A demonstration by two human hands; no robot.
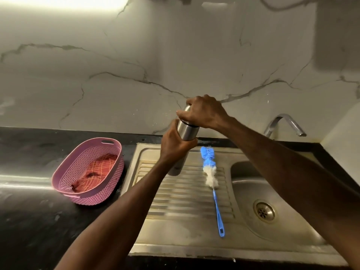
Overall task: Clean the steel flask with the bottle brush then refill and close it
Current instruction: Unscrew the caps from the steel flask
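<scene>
The flask (187, 131) is gripped around its body by the left hand (175, 147) above the drainboard (187, 195), while its cap is clasped by the right hand (204, 112). Cap-turning seems underway; whether opening or closing cannot be told. If opening, the brush (211, 176) lying alongside would be needed next.

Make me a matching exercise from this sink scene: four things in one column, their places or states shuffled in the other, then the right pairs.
Things:
1. round steel flask
2. blue-handled bottle brush with blue and white bristles
3. pink oval perforated plastic basket
4. curved steel tap

Places or states:
A. on the black counter, red cloth inside
B. lying on the ribbed steel drainboard
C. behind the sink basin, by the wall
D. held above the drainboard, left hand round the body, right hand over the top

Pairs: 1-D, 2-B, 3-A, 4-C
</scene>
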